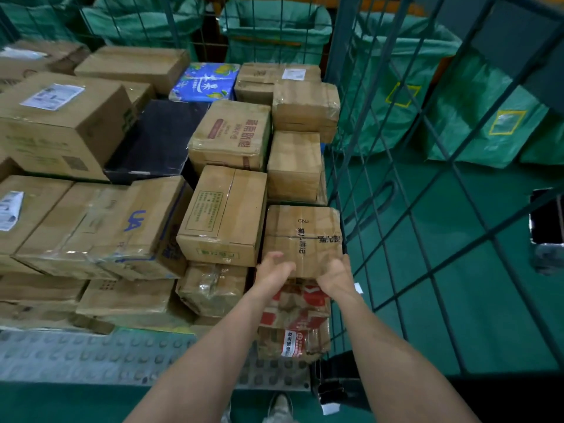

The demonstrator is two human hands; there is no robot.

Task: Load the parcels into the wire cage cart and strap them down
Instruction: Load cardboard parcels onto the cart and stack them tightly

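Holding the near end of a brown box (302, 236), the left hand (273, 270) wraps its near left corner and the right hand (335, 273) its near right corner, fingers curled round the edge. The box sits on a red and white parcel (299, 312), just beside the cart's wire wall (337, 41) on the right. Other boxes (225, 215) are packed to the left and farther back.

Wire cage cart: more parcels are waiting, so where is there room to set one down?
Free: the sunken flat black parcel, between the large labelled cardboard box and the red-printed brown carton; the grey studded plate in front. Crowded: the column beside the green wire side, where left hand and right hand hold a taped brown carton.
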